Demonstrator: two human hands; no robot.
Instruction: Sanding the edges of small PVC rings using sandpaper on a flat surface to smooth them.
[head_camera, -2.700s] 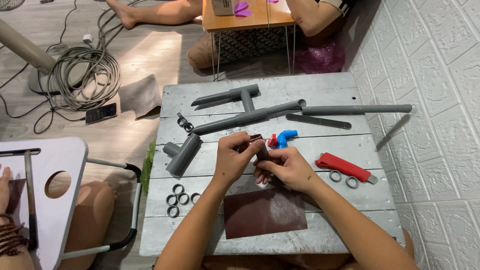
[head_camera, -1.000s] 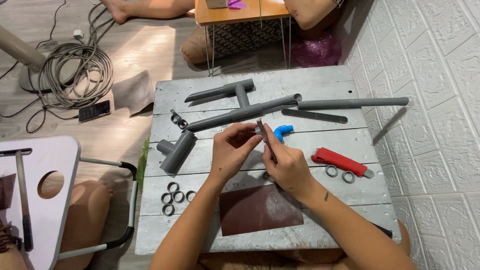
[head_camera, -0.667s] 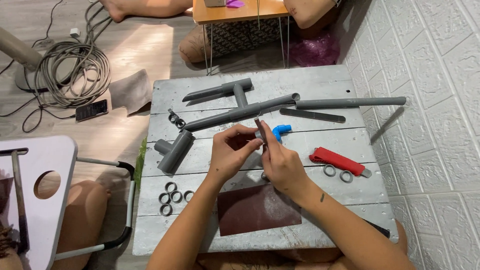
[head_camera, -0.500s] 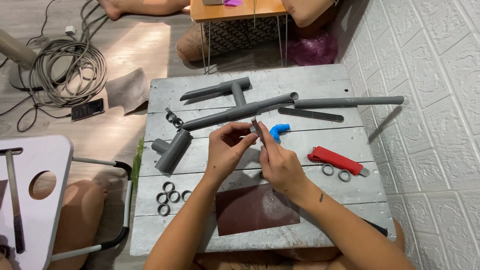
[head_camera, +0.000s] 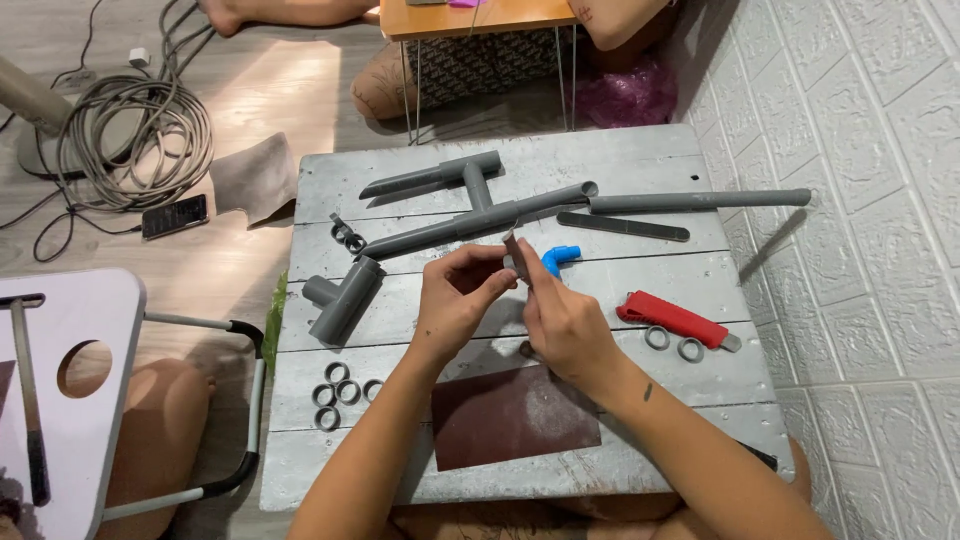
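Over the grey desk (head_camera: 640, 420), the left hand (head_camera: 455, 305) pinches a small grey ring while the right hand (head_camera: 560, 320) holds a folded strip of sandpaper (head_camera: 514, 245) against it, finished-looking rings (head_camera: 338, 385) lying left, pipes (head_camera: 470, 220) above untouched.

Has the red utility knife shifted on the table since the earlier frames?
No. The red utility knife lies beside the same two grey rings, right of the blue elbow, as before; only the camera view shifted.
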